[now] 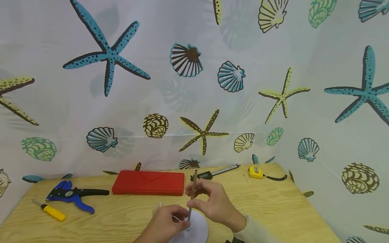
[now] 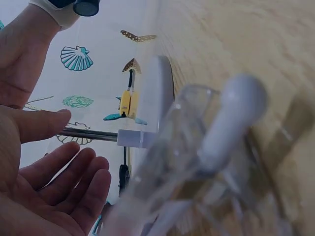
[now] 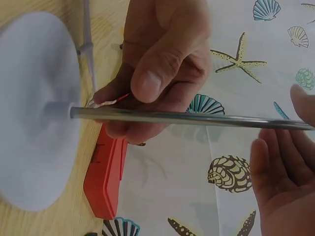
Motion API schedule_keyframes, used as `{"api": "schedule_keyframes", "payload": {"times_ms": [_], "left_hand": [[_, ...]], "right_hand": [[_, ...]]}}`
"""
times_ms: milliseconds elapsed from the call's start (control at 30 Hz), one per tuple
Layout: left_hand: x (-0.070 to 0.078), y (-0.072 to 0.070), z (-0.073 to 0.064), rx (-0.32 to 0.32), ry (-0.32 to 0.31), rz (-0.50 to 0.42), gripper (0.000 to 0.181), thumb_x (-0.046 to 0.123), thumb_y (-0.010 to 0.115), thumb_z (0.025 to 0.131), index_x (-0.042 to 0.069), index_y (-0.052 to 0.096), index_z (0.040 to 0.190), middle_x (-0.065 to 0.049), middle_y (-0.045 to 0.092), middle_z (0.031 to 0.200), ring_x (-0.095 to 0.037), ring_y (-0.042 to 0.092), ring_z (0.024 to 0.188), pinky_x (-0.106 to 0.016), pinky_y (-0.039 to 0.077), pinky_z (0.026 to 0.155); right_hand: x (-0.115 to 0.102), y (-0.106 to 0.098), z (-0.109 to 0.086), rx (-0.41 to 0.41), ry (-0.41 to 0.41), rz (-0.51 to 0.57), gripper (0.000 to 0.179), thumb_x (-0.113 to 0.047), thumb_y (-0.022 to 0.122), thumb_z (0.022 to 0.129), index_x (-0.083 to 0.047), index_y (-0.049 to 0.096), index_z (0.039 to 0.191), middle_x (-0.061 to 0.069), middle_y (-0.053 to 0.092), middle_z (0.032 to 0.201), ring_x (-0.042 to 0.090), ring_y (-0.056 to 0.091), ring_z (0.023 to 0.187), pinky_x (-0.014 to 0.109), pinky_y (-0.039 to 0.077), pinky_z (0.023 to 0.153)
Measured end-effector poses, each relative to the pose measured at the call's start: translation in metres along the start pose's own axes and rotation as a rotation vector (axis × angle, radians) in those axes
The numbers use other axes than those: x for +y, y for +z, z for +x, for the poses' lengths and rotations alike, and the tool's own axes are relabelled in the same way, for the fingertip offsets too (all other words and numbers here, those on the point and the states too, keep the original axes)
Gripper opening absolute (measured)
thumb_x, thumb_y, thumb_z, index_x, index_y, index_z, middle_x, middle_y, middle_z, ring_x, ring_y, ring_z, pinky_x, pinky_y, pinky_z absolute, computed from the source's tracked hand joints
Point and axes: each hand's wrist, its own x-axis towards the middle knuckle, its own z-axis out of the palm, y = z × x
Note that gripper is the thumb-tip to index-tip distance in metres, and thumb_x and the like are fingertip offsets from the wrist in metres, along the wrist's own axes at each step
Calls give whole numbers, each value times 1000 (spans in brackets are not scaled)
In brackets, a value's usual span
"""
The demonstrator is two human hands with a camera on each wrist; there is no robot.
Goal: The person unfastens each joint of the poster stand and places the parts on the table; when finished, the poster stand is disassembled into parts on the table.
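Metal rod [image 3: 197, 118] observed upright over a white round base [image 1: 199, 230] at the near edge of the wooden table [image 1: 121, 216]. The left wrist view alone shows side-on how it meets the base: its lower end enters a short white socket [image 2: 130, 138].

Left hand [image 1: 165, 221] is low on the rod, fingers loosely bent; from its own wrist, the fingertips appear apart from the metal. Right hand [image 1: 214, 200] is higher, rod passing between thumb and fingers. From overhead this resembles a grip; the right wrist view shows extended fingers, cut by the frame edge, so whether it bears on the rod I cannot tell.

Obstruction: a clear-and-white plastic piece [image 2: 167, 167], blurred, covers part of the base in the left wrist view; overhead, the left hand largely hides it.

Surroundings: behind the hands, a red case [image 1: 148, 183] and a digital caliper [image 1: 225, 170], partly behind the rod's top and right hand. Farther right, a yellow tape measure [image 1: 255, 172]. At left, a blue-and-black plier-like tool [image 1: 70, 193] and a yellow-handled tool [image 1: 54, 213]. Shell-printed cloth [image 1: 158, 27] hangs beyond.
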Motion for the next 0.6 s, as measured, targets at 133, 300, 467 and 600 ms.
{"api": "schedule_keyframes", "payload": {"times_ms": [133,300,467,600], "left_hand": [[-1,4,2,-32,27,30,26,21,80,85,7,76,107,1,74,93,-14,64,87,-31,56,75],[-2,8,4,-50,26,55,20,20,79,85,7,76,100,2,72,85,-14,62,80,-29,53,72],[-6,11,5,-43,41,82,14,15,79,85,7,76,96,2,71,81,-15,60,77,-27,51,67],[-7,11,6,-33,38,97,13,13,78,84,6,77,94,1,72,81,-14,60,75,-28,50,65]], "right_hand": [[5,1,-3,-73,-43,-84,26,-10,80,85,-8,69,108,8,74,100,10,70,92,29,61,80],[8,4,-4,-115,-31,-130,26,-11,81,85,-11,70,108,4,75,99,16,72,88,27,60,80],[11,4,-4,-113,-47,-154,20,-13,79,87,-11,70,105,4,75,97,12,72,83,26,60,78],[12,5,-4,-110,-79,-214,9,-14,74,92,-10,72,99,3,77,94,1,68,80,21,58,73]]}}
